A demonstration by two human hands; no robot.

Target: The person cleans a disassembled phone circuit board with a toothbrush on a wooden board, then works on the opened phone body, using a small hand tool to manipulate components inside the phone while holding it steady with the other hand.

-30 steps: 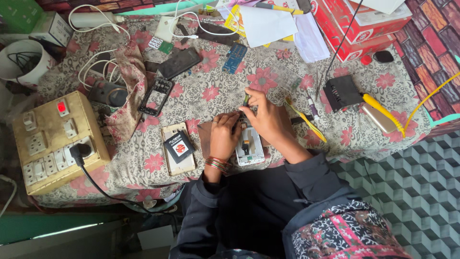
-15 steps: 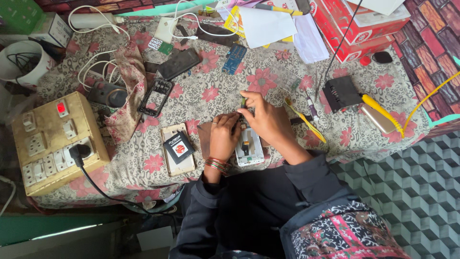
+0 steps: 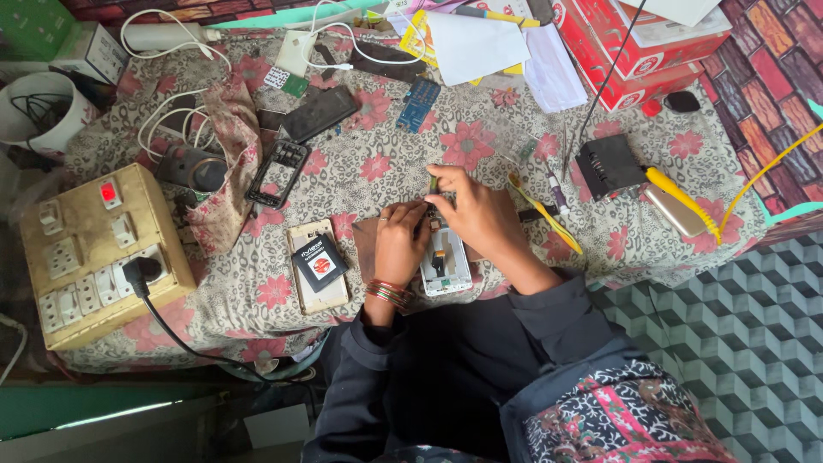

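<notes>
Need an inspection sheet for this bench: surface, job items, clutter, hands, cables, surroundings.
Surface: table under floral cloth, crowded.
Job's things: opened white phone lying flat; a thin tool above it.
Clutter: black phone frame, blue circuit board, papers, red boxes.
Hands: left hand steadies the phone; right hand pinches the tool.
Cables: white cords; black plug in switch board.
Surroundings: patterned floor, brick-pattern wall.

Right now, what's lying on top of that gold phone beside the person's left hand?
A small black battery with a red mark lies across the gold phone. It covers the phone's middle, so what's beneath it can't be seen.
</notes>
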